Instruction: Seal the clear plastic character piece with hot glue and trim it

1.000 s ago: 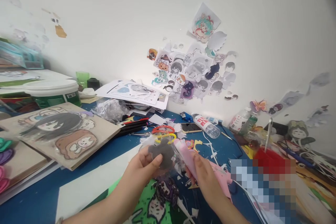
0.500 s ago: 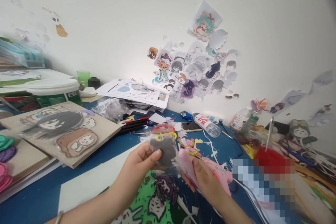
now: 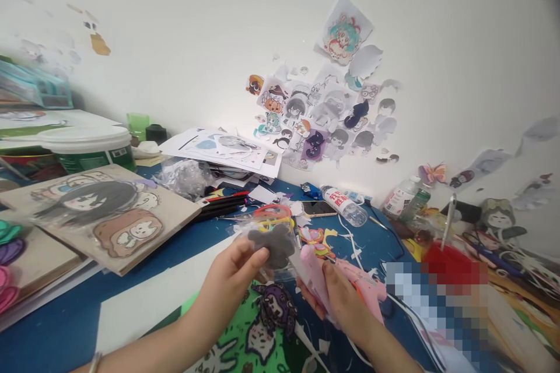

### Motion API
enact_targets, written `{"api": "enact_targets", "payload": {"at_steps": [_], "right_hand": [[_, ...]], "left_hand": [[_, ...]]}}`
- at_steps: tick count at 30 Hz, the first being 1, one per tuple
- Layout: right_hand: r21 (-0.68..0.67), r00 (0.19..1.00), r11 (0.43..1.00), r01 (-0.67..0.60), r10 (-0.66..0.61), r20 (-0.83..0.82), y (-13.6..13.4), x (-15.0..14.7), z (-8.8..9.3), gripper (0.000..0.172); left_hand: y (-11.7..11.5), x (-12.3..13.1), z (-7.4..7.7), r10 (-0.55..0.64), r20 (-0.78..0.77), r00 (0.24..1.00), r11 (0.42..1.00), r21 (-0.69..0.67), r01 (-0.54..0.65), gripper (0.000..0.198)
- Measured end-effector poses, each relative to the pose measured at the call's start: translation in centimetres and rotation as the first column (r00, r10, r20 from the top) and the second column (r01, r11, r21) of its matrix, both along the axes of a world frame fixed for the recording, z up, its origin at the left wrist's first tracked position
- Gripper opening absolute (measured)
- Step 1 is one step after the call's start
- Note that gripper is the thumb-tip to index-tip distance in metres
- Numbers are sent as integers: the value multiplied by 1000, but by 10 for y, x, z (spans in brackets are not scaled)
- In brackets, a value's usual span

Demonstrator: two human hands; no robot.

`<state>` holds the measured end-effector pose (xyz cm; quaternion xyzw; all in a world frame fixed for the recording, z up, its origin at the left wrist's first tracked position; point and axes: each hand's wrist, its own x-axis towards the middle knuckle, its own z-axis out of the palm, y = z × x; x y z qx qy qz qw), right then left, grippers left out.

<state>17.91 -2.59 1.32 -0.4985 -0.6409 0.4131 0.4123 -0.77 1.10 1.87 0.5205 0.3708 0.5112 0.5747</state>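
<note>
Evidently light work for the left hand [image 3: 234, 268]: thumb and fingers pinch a grey cutout [image 3: 275, 246] at its left edge, in front of the purple figure [image 3: 280, 308]. Cutout looks thin, flat, probably bendable; clear film [image 3: 286, 272] around it may be slippery, so the edge seems the sensible hold. Right hand [image 3: 339, 297] wraps the handle of a pink gun-shaped tool [image 3: 315, 281], likely rigid, heavier, best gripped there.

The head-worn view looks forward and down across the flat blue table [image 3: 52, 332], from close behind the bare left hand [image 3: 238, 271] and bare right hand [image 3: 336, 291], facing the white wall [image 3: 175, 41] at its far edge.
</note>
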Motion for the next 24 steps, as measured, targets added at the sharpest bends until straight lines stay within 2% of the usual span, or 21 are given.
{"api": "enact_targets", "payload": {"at_steps": [3, 7, 13, 16, 18, 22, 24], "right_hand": [[-25, 998, 999, 25, -27, -62, 1, -1, -1, 60], [-88, 981, 996, 35, -51, -188, 4, -3, -4, 67], [-114, 959, 992, 46, -76, -273, 10, 3, -5, 63], [-99, 955, 992, 72, -97, -279, 12, 4, -2, 62], [-75, 967, 995, 66, -82, -243, 12, 4, 1, 63], [-41, 982, 999, 36, -42, -184, 10, 3, 6, 61], [-29, 984, 999, 16, -21, -176, 10, 3, 6, 60]], "left_hand": [[1, -2, -2, 19, -178, 984, 999, 42, -12, 34], [3, -4, 0, -53, -211, 976, 998, 33, 61, 30], [3, -8, -3, -58, -355, 933, 978, 166, 124, 34], [1, -8, -9, -42, -420, 906, 970, 201, 138, 34], [-1, -8, -10, -60, -476, 877, 973, 168, 157, 37], [-1, -6, -4, -57, -579, 813, 974, 148, 173, 39], [0, -6, -1, -50, -566, 823, 978, 139, 155, 38]]}}
